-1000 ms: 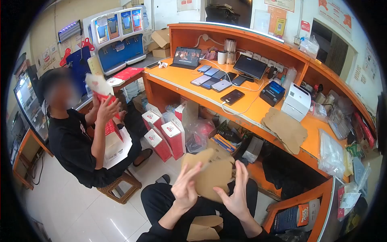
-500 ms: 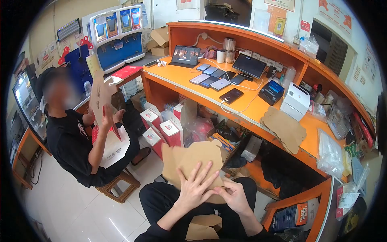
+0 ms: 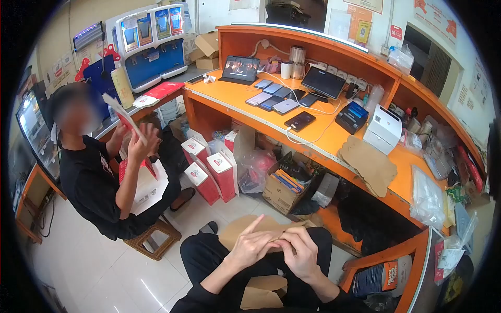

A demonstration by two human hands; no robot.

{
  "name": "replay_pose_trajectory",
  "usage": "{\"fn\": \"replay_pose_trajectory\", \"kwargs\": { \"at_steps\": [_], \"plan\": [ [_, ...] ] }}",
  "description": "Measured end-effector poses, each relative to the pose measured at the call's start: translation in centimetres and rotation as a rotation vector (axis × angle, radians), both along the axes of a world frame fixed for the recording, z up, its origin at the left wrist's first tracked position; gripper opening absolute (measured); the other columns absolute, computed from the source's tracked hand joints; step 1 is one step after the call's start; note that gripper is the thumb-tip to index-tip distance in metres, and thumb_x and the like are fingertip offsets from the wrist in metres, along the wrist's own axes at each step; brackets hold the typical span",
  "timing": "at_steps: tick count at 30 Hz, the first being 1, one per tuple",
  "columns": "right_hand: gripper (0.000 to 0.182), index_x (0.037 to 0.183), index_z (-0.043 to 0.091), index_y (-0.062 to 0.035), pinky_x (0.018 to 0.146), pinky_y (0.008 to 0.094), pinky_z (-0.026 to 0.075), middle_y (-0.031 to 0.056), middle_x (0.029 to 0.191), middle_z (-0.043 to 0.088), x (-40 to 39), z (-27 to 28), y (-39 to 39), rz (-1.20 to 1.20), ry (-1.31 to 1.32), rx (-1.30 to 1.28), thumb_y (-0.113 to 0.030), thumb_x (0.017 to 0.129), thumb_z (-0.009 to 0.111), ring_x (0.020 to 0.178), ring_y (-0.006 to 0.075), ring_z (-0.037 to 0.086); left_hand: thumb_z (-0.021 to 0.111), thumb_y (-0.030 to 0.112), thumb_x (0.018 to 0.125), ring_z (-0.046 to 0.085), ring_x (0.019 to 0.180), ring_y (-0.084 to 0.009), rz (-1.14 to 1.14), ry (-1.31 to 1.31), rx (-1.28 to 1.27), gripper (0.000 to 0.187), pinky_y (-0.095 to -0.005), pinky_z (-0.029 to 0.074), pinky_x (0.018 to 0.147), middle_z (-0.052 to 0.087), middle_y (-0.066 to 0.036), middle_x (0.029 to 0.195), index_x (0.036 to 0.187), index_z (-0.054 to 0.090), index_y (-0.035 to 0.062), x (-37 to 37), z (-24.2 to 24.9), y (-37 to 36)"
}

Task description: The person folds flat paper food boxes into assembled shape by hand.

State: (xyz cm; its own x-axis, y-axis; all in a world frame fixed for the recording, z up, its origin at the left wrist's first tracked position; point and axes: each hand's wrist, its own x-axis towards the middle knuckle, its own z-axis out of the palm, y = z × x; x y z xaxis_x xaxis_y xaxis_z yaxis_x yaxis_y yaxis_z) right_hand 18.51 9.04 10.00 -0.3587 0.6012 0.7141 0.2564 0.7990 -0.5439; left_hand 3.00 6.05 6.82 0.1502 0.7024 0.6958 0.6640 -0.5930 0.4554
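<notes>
A flat brown cardboard sheet (image 3: 233, 233) is held above my lap, now tilted and seen at a low angle. My left hand (image 3: 250, 244) pinches its near edge, with the index finger pointing up. Right beside it, my right hand (image 3: 300, 251) grips the same edge between thumb and curled fingers. The fingertips of both hands nearly meet there, hiding the part they hold. Below the hands, a second brown cardboard piece (image 3: 263, 293) lies between my legs, apart from the held sheet.
Flat brown cardboard sheets (image 3: 368, 167) lie on the orange counter (image 3: 334, 148), near a white printer (image 3: 382, 130) and several phones. To the left, a seated co-worker (image 3: 99, 172) handles red and white cardboard. Red and white boxes (image 3: 222, 177) stand on the floor beside an open carton (image 3: 282, 194).
The cardboard sheet has tipped from facing me to nearly edge-on and dropped lower. My left hand has gone from spread flat on it to pinching its edge. The co-worker's cardboard has moved too.
</notes>
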Motion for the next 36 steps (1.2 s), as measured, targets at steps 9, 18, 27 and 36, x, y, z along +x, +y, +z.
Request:
{"fn": "replay_pose_trajectory", "kwargs": {
  "at_steps": [9, 18, 27, 36],
  "plan": [
    [0.043, 0.111, 0.054, 0.0014, 0.078, 0.0274, 0.045, 0.0123, 0.101, 0.06, 1.6, -2.7, 1.8, 0.18, 0.077, -0.451, -0.007, 0.074, 0.073, 0.09, 0.0178, 0.057, 0.036, 0.021, 0.099, 0.06, 0.074, -0.0167, 0.583, -0.841, 0.036, 0.035, -0.0256, 0.046, 0.07, 0.063, -0.013, 0.081, 0.108, 0.057, -0.005, -1.3, -0.9, 0.4],
    [0.009, 0.086, 0.065, 0.0037, 0.063, 0.0257, 0.045, 0.0112, 0.078, 0.064, 1.3, -1.6, 1.6, 0.16, 0.087, -0.527, 0.005, 0.079, 0.06, 0.068, 0.0187, 0.061, 0.058, 0.031, 0.085, 0.027, 0.135, -0.0293, 0.485, 0.001, 0.09, 0.063, -0.0502, 0.012, 0.11, 0.032, -0.015, 0.145, 0.138, 0.035, 0.0045, -0.5, 0.3, 0.8],
    [0.008, 0.082, 0.063, 0.0014, 0.068, 0.0293, 0.043, 0.0108, 0.078, 0.062, 0.1, -1.0, 2.1, 0.087, -0.02, -0.122, 0.0, 0.075, 0.067, 0.07, 0.0223, 0.059, 0.062, 0.019, 0.083, 0.062, 0.1, -0.0247, 0.008, 0.014, -0.2, 0.032, -0.0454, 0.034, 0.104, 0.065, -0.01, 0.105, 0.111, 0.061, 0.0038, -0.8, -0.5, 1.0],
    [0.032, 0.101, 0.053, 0.0002, 0.055, 0.0275, 0.044, 0.0088, 0.074, 0.056, 1.6, -1.4, 0.9, -0.319, 0.054, -0.297, -0.002, 0.074, 0.071, 0.061, 0.0176, 0.055, 0.039, 0.021, 0.099, 0.041, 0.04, -0.012, 0.75, -0.6, 0.187, 0.038, -0.0271, 0.029, 0.041, 0.043, -0.006, 0.046, 0.073, 0.052, -0.0035, -1.9, -1.9, 1.2]
  ]
}}
